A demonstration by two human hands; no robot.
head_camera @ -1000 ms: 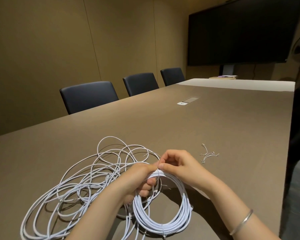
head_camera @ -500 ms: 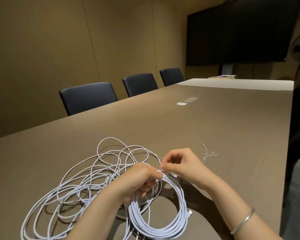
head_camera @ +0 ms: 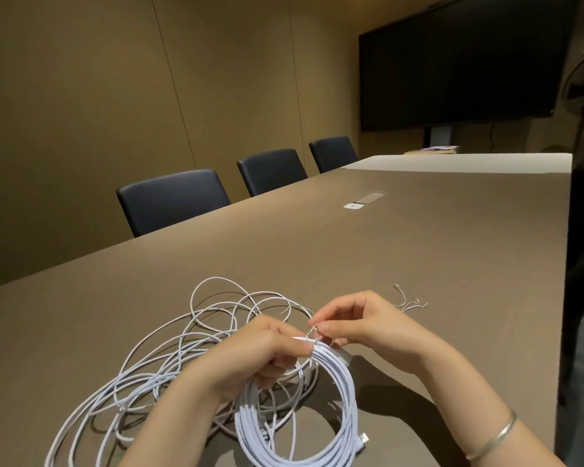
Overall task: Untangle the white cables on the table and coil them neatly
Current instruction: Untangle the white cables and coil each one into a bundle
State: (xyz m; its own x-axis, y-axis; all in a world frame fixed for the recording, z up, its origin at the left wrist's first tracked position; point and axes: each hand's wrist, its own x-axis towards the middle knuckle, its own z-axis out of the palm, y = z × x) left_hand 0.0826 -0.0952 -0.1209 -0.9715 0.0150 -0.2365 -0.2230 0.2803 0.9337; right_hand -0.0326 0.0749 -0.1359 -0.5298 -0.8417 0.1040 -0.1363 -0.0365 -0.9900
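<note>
A neat coil of white cable (head_camera: pixel 343 416) hangs from my left hand (head_camera: pixel 267 352), which grips its top; the lower part rests on the brown table (head_camera: pixel 418 251). My right hand (head_camera: pixel 361 321) pinches a thin wire twist tie (head_camera: pixel 312 330) just above the coil's top, beside my left thumb. A loose tangle of white cables (head_camera: pixel 169 358) spreads over the table to the left and behind my hands. The coil's plug end (head_camera: pixel 363 439) sticks out at the lower right.
Several spare twist ties (head_camera: pixel 410 303) lie on the table to the right of my hands. A white device (head_camera: pixel 354 206) sits by a table hatch farther off. Three dark chairs (head_camera: pixel 172 200) line the left side. A large screen (head_camera: pixel 459 59) hangs on the far wall.
My right hand has lifted slightly from the coil's top and now pinches the tie above it. The coil has shifted a little lower and toward me.
</note>
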